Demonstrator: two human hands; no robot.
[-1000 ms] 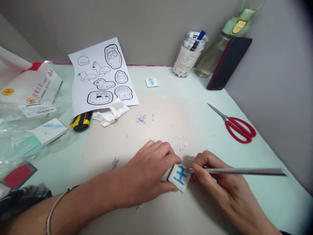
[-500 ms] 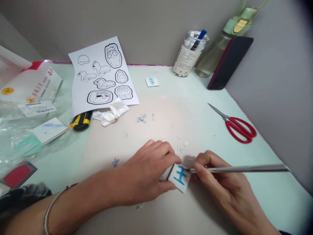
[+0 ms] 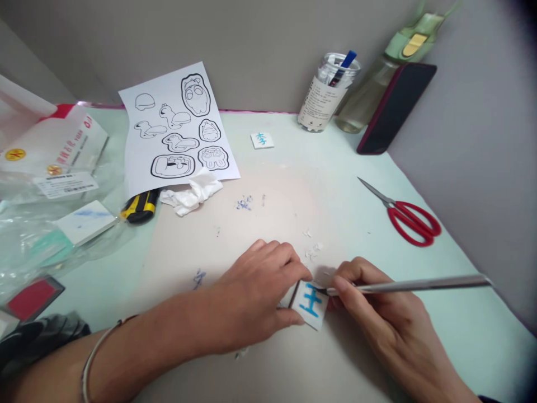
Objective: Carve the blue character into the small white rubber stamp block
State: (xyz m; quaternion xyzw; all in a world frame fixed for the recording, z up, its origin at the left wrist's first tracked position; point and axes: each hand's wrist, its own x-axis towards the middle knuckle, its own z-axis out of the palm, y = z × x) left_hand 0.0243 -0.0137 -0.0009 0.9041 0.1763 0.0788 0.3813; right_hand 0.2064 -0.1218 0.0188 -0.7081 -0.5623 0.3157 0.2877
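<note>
A small white block [image 3: 309,305] with a blue character on top lies low in the middle of the work surface. My left hand [image 3: 264,294] grips its left side between thumb and fingers. In my right hand [image 3: 377,308] is a slim silver carving knife [image 3: 423,284], held like a pen, its tip at the block's upper right part by the blue strokes. White shavings [image 3: 311,253] lie just beyond the block. Farther back sits another white block [image 3: 262,140] with blue marks.
Red-handled scissors [image 3: 413,223] lie at the right. Behind stand a pen jar [image 3: 323,101], a bottle [image 3: 363,101] and a phone [image 3: 394,112]. At the left are a drawing sheet [image 3: 140,159], crumpled tissue [image 3: 193,193], a yellow-black cutter [image 3: 140,207], a red ink pad [image 3: 33,299] and plastic bags [image 3: 54,145].
The knife's rear end has swung slightly, and its tip has shifted a little on the block. Both hands keep their holds.
</note>
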